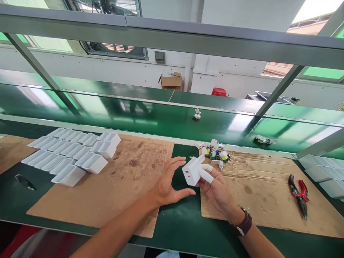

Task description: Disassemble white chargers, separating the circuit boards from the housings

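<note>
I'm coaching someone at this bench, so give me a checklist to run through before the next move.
1. White housing held in the right hand: ok.
2. Left hand free: ok, open beside the housing.
3. Pliers clear of both hands: ok, lying on cardboard.
4. Circuit boards laid out singly: not ok, heaped together.
5. White finger covers on every right finger: cannot tell, some fingers are hidden.

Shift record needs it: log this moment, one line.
left hand: open, empty | right hand: holding white adapter | nearby: circuit boards, pliers
</note>
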Action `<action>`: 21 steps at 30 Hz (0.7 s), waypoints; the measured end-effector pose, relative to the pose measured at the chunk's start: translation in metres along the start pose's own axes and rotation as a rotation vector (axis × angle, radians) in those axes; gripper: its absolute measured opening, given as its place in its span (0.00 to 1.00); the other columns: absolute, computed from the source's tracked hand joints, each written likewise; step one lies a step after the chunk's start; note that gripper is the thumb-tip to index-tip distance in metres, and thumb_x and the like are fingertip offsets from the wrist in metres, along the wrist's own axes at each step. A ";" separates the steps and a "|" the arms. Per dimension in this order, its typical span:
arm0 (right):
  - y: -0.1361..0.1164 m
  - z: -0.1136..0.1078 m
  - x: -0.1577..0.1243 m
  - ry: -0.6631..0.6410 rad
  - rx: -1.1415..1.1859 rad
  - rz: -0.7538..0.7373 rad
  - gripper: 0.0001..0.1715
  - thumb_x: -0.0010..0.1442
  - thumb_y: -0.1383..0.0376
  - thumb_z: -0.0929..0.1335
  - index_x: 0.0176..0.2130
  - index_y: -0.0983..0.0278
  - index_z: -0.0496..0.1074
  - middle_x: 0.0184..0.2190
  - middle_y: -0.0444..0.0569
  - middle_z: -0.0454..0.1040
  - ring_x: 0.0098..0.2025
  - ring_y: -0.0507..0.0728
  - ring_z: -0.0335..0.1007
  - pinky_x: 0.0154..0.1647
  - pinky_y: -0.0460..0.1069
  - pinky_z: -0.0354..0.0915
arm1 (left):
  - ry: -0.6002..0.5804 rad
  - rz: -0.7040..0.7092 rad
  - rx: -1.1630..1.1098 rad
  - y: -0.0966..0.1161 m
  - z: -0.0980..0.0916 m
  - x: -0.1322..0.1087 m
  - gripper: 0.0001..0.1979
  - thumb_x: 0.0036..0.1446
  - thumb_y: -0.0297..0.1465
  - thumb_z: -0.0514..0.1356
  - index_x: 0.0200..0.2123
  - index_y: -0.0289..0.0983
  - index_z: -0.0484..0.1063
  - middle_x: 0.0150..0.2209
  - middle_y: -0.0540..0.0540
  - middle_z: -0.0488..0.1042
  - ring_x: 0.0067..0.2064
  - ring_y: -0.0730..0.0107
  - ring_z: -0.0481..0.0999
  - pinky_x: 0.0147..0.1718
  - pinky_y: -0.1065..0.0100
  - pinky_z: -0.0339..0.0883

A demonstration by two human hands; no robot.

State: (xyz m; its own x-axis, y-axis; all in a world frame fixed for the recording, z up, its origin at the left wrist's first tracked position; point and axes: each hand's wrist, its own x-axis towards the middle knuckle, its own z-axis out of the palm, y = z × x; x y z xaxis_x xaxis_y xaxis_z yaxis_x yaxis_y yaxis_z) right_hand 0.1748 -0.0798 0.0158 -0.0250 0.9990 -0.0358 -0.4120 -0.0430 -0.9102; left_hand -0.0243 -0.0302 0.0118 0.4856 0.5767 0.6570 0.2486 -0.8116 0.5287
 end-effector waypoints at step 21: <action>0.002 0.013 -0.011 -0.135 0.288 0.309 0.17 0.61 0.55 0.75 0.46 0.62 0.76 0.38 0.52 0.84 0.43 0.64 0.83 0.50 0.61 0.76 | 0.101 0.204 -0.034 0.003 0.006 0.005 0.37 0.60 0.48 0.67 0.66 0.38 0.64 0.53 0.34 0.73 0.53 0.52 0.76 0.51 0.51 0.74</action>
State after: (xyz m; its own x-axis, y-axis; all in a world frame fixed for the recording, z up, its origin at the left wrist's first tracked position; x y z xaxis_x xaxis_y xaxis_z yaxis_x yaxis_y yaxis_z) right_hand 0.1623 -0.0909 0.0196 -0.2975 0.9298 -0.2166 -0.6033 -0.3590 -0.7122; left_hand -0.0156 -0.0299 0.0132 0.4362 0.4092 0.8014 0.1252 -0.9096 0.3962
